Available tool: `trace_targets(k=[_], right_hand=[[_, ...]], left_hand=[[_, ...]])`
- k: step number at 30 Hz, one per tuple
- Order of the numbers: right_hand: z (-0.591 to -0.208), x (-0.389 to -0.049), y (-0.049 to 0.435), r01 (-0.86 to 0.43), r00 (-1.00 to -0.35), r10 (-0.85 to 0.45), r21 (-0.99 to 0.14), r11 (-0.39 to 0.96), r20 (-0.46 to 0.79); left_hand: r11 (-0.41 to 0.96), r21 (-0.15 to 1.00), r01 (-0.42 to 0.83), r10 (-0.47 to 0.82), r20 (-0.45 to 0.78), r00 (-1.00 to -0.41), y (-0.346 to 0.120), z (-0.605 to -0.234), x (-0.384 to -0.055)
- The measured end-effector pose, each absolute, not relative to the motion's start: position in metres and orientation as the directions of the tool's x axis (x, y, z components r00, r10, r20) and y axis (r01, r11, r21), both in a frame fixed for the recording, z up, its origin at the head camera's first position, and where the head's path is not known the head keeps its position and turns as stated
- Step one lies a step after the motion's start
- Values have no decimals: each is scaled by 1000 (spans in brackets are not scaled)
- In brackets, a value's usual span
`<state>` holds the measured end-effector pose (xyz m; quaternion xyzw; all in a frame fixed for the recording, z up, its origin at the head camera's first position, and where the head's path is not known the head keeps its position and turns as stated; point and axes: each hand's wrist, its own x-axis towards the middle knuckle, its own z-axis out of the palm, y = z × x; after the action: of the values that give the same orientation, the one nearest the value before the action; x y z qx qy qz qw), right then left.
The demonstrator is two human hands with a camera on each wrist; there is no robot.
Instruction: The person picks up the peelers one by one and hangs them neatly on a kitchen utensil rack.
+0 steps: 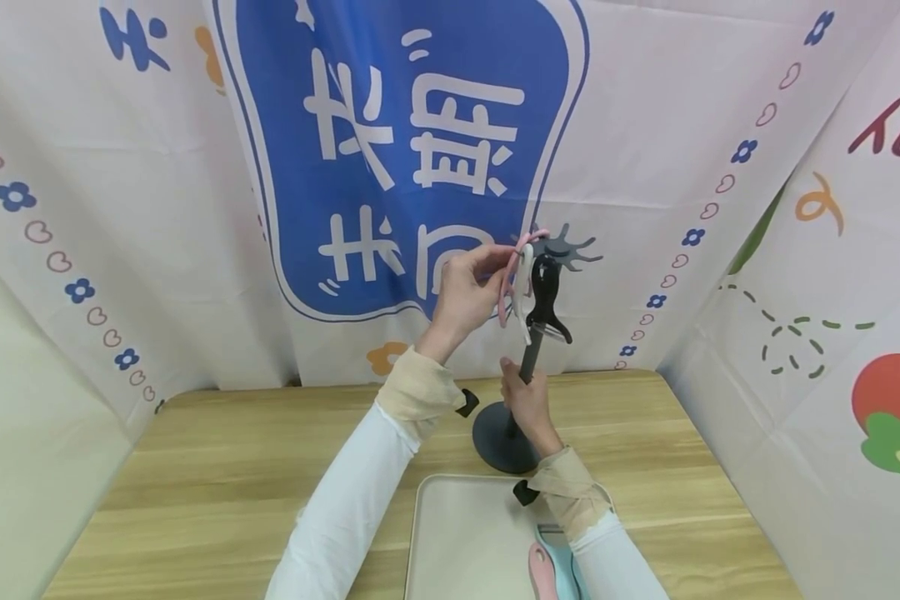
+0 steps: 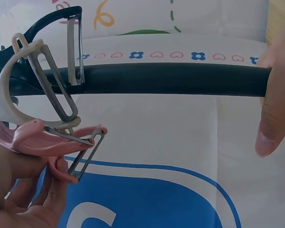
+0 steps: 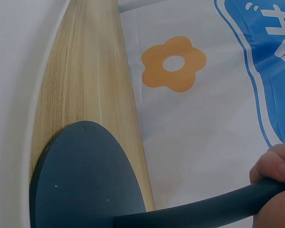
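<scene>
So I'm guessing I'm mid-hang here: my left grip (image 1: 465, 292) has the pink peeler (image 2: 33, 142) pinched between thumb and fingers, up by the arms at the top of the dark stand (image 1: 495, 442), right beside the white peeler (image 1: 521, 283) and the black peeler (image 1: 545, 283) hanging there. My right grip (image 1: 527, 400) is curled round the pole, lower down, I'd say to stop it wobbling. Can't tell if the pink one's handle is actually hooked on yet, my fingers cover that bit, so I reckon the next move is seating it on an arm and only then letting go, no yanking. Looks-wise it's a smooth pink Y shape, forked head aimed down toward the base, slotted metal blade across the prongs, tilted away from the pole. The stand sits on the wood-grain desk (image 1: 232, 467), and the pale tray (image 1: 465, 533) in front holds a pink-handled tool (image 1: 542, 571) and a light-blue peeler (image 1: 560, 562), probably next up.
</scene>
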<state>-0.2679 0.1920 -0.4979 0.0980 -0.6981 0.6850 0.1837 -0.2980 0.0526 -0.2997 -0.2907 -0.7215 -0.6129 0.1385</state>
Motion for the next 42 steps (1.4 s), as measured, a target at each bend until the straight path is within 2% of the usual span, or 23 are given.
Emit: trace_targets(k=[26,32,35,42], right_hand=[[-499,-265,187,-398,-912,100,-917,21,398],[-496,-265,195,-351,-933,85,-937,-1,349],[-492,-264,200,-338,-939,59,-941,9,338],[-487,-256,213,-278,-961,-48,-949,150,274]], left_hand=[[148,844,515,240,475,-847,32,-333,-294],[40,907,420,241,399,-885,40,-344,-290],[-4,926,377,199,370,-907,45,-347,-287],[-30,948,318,130,319,-939,53,-362,-282]])
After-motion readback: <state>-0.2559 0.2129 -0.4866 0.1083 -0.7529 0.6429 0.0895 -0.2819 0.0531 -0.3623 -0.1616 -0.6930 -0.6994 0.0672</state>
